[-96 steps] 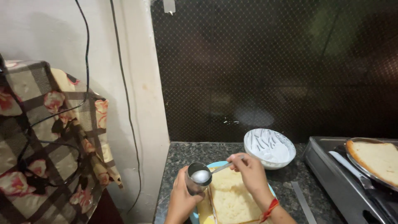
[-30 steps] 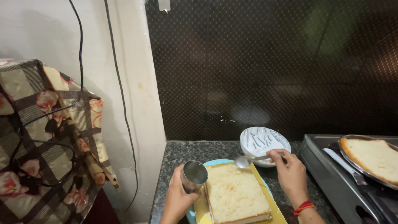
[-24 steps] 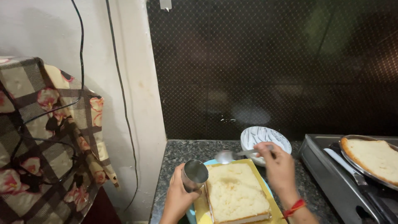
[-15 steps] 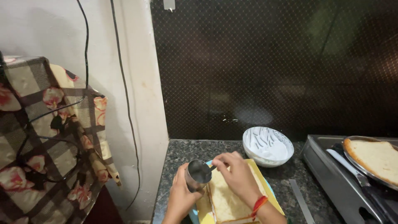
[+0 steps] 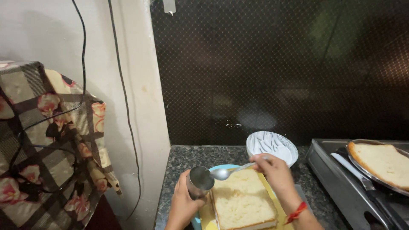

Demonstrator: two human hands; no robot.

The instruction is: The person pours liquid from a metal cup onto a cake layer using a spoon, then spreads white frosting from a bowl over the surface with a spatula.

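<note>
My left hand [image 5: 183, 203] grips a small steel cup [image 5: 199, 181], tilted toward the cake. My right hand [image 5: 277, 172] holds a steel spoon [image 5: 228, 172] by its handle, the bowl of the spoon just right of the cup's mouth and above the cake's near-left corner. A rectangular pale sponge cake [image 5: 242, 200] lies on a yellow board [image 5: 281, 200] set over a light blue plate [image 5: 221, 168]. Behind my right hand stands a white bowl [image 5: 272, 145] with dark streaks inside.
A second sponge piece [image 5: 383, 162] rests on a steel plate [image 5: 358, 164] on the stove [image 5: 336, 179] at right, with a knife [image 5: 349, 167] beside it. A dark speckled counter [image 5: 191, 155] ends at a white wall [image 5: 140, 106]. A floral checked cloth [image 5: 47, 140] hangs at left.
My right hand went with the spoon from the cake to the white bowl, then back to the cup. The spoon now sits just outside the cup's mouth, over the cake.
</note>
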